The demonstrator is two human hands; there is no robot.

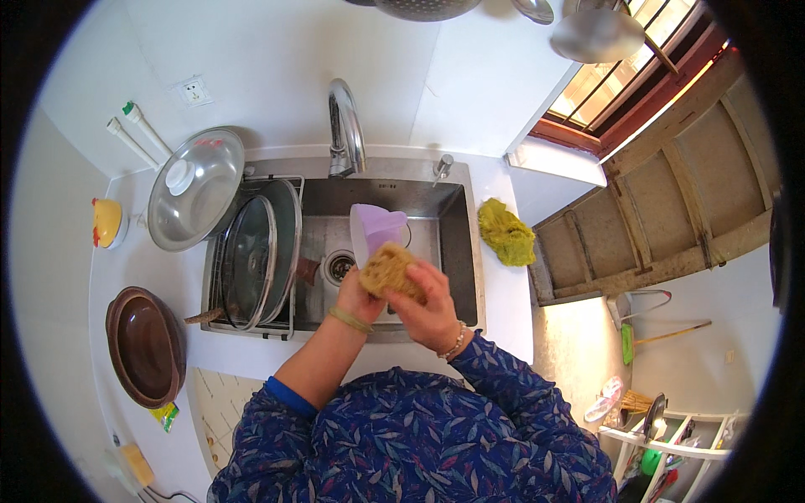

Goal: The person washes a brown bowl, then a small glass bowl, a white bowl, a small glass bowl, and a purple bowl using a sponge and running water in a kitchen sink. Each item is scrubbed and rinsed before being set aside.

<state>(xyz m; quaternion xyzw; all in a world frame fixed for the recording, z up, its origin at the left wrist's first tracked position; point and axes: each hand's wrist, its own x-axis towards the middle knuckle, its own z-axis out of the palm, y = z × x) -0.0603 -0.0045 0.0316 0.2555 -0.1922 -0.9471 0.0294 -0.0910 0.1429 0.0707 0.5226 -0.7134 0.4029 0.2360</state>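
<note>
Over the sink, a tan loofah sponge [388, 269] is held in the fingers of my right hand [429, 308]. Close beside it is my left hand [360, 298], its fingers mostly hidden behind the sponge, so what it grips cannot be made out. Just beyond both hands, a light purple plastic vessel [377, 227] shows above the basin of the stainless steel sink [427, 196], its lower end covered by the sponge. A round drain [339, 266] lies in the basin floor to the left.
A chrome faucet [344, 129] rises behind the basin. Glass pot lids [251, 261] stand in a wire rack [286, 333] on the left, near a metal wok lid [201, 188] and a brown clay pot [146, 346]. A yellow-green cloth [506, 232] lies on the right counter.
</note>
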